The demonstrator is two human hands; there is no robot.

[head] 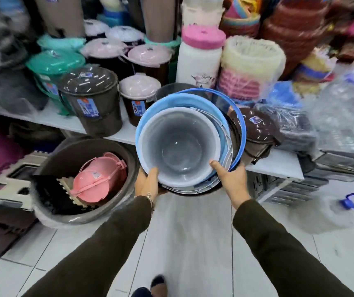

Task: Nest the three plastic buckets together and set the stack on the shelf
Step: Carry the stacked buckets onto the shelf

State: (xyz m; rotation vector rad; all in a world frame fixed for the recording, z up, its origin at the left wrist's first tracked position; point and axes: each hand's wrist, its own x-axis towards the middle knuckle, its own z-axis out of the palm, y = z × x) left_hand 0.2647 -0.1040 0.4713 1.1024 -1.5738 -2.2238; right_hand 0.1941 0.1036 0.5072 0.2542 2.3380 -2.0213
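Broadly, shelf: the long white shelf board (60, 122) runs across the far side of the scene, crowded with lidded bins; the only open stretch lies straight ahead of the hands, partly behind the stack.
Stack: the nested plastic buckets (178, 146), a translucent grey inner one inside pale blue outer ones, are held over the shelf's front edge, just beyond the hands.
Count: at least two rims are distinct; whether three are nested cannot be told.
Axis: the stack's long axis tips toward the person, mouth facing the camera, base pointing forward and down at the shelf.
Left hand (147, 183): closed on the near-left rim, thumb over the lip.
Right hand (231, 176): closed on the near-right rim, thumb inside.
Nearer hand: both sit about equally close, so the placement looks like a two-handed push forward.
Neighbours: a dark brown lidded bin (91, 99) stands left; a brown lidded container (255, 133) crowds the right.
Writing: the blue labels on the bins are blurred; only "BIN" seems readable.
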